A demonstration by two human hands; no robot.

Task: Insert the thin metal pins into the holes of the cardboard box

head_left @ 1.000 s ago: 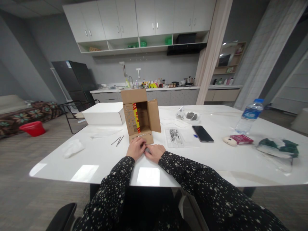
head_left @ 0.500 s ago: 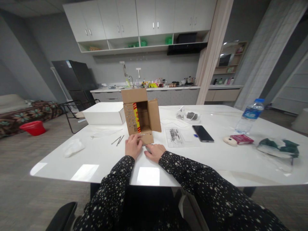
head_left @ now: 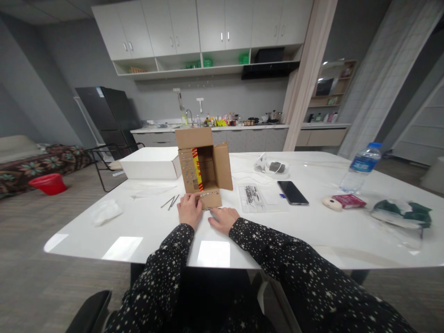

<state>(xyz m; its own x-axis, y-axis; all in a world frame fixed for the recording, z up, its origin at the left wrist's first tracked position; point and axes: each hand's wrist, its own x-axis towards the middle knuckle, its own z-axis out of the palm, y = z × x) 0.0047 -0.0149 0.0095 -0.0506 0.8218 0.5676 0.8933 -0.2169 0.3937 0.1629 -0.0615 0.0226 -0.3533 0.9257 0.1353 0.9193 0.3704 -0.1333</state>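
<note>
Head view: both hands at the open cardboard box (head_left: 203,162) near the table's (head_left: 312,231) front edge.
Left hand (head_left: 189,209) pinches the box's lowered front flap; right hand (head_left: 223,218) lies flat beside it, holding nothing. A hard pull could tip the light, upright box toward the edge.

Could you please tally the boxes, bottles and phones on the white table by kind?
Boxes: 2, the open cardboard box and the white box.
Bottles: 1, the water bottle.
Phones: 1, the black phone.
Total: 4.
</note>
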